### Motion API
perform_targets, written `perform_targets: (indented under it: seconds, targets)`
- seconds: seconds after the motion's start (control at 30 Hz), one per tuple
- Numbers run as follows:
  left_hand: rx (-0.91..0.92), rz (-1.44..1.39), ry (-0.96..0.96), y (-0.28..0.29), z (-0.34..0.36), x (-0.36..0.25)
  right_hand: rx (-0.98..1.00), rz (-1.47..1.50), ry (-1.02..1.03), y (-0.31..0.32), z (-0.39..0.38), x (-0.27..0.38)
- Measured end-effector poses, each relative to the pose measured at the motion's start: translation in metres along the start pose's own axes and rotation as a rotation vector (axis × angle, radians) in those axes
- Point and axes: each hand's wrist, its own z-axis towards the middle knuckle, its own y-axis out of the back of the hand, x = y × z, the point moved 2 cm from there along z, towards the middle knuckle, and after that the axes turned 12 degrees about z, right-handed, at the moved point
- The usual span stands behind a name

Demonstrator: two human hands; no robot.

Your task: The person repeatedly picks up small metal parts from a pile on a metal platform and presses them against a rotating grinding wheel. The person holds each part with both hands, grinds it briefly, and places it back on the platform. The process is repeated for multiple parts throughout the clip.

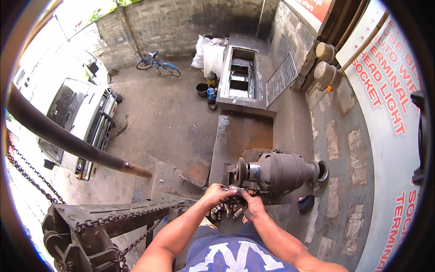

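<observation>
My left hand (216, 195) and my right hand (253, 206) meet low in the middle of the view. Their fingers are closed on a small shiny metal part (234, 188), whose kind I cannot make out. Several small metal fittings (228, 210), some brassy, lie in a cluster just below, partly hidden by my hands. Right beyond my hands sits a large grey barrel-shaped machine (283, 171). A round disc (241, 171) on a shaft forms its left end, and its right end opens into a round cup.
Left stands a rusty steel frame (86, 226) with a chain (131, 216); a thick pipe (77, 135) slants above. Farther off are a concrete basin (222, 97), a metal grate (282, 79), a black bucket (202, 89), a blue bicycle (158, 62) and a white vehicle (74, 122).
</observation>
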Motion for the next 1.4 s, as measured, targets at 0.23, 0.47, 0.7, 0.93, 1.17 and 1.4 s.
perform_targets:
  seconds: [0.23, 0.47, 0.7, 0.93, 1.17, 1.4]
  targets:
    - [-0.061, 0.090, -0.235, -0.007, -0.011, -0.004, 0.049, 0.013, -0.065, -0.002, -0.009, 0.015]
    - [-0.027, 0.018, -0.202, 0.001, -0.009, -0.002, 0.064, 0.086, -0.116, -0.007, -0.003, 0.009]
    - [0.027, -0.171, -0.228, -0.001, -0.011, 0.001, 0.083, 0.062, -0.026, -0.009, -0.007, 0.007]
    - [0.053, 0.015, -0.264, -0.009, 0.008, -0.004, 0.136, 0.119, -0.014, -0.015, -0.020, 0.015]
    - [-0.006, -0.115, -0.201, 0.002, -0.008, 0.005, 0.241, 0.041, -0.045, -0.018, -0.008, 0.004]
    - [0.021, -0.060, -0.121, -0.008, -0.014, -0.001, 0.106, -0.040, -0.067, -0.014, -0.007, 0.018]
